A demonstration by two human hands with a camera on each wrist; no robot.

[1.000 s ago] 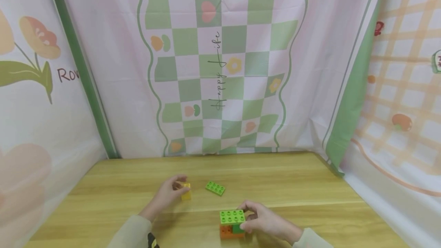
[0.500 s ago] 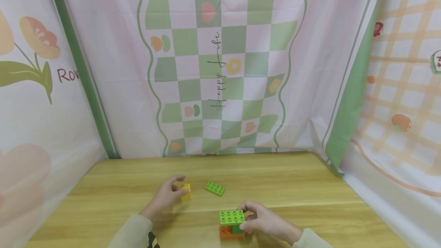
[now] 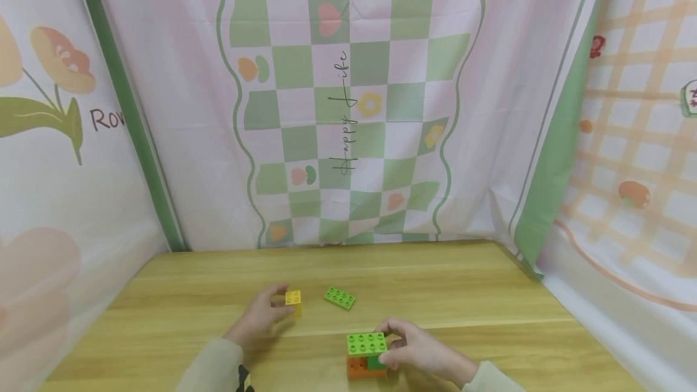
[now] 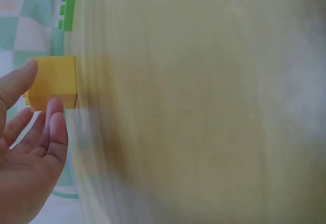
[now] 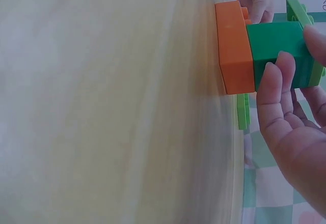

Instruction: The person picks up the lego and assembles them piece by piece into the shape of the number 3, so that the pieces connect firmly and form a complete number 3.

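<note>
A yellow toy building brick (image 3: 293, 301) stands on the table, studs up. My left hand (image 3: 261, 313) is beside it, fingers relaxed and apart. In the left wrist view its thumb and fingertips (image 4: 58, 122) lie right at the sides of the yellow brick (image 4: 53, 81). Nearer me is a stack of bricks: an orange brick (image 3: 356, 369) at the bottom, a dark green brick (image 5: 277, 40) in the middle, and a flat light green brick (image 3: 366, 342) on top. My right hand (image 3: 419, 346) holds this stack from its right side, fingers and thumb around the green bricks.
A loose light green brick (image 3: 340, 298) lies on the wooden table (image 3: 463, 283), right of the yellow one and behind the stack. Patterned curtains (image 3: 348, 138) hang along the table's back and both sides.
My left hand draws back slightly to the left and toward me, so the yellow brick's studded top shows more fully. The right hand and its stack stay still.
</note>
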